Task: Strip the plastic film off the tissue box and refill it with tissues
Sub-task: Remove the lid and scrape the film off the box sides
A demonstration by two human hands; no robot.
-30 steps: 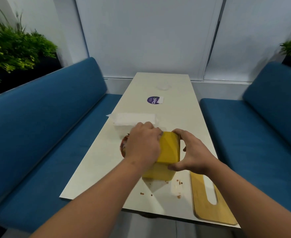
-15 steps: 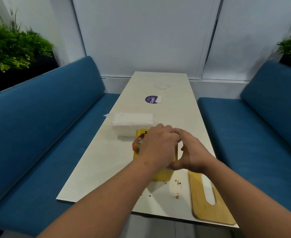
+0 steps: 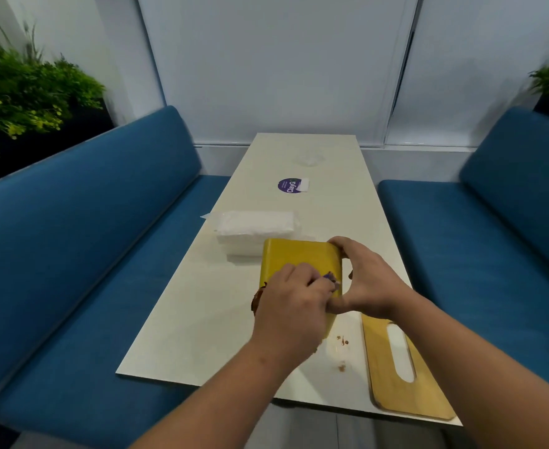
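Picking at the film on the yellow box

The yellow tissue box [image 3: 299, 264] sits near the middle of the table [image 3: 182, 319], its long side running near to far. The right hand [image 3: 368, 286] grips its right side. The left hand [image 3: 291, 307] pinches something small and purple on top. The white tissues [image 3: 253, 226] wait just beyond, far-left.

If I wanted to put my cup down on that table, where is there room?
Free: the far end of the table beyond the purple sticker, and the near-left stretch left of the yellow box. Crowded: the middle, with the tissue pack, both hands, and the wooden lid near right.
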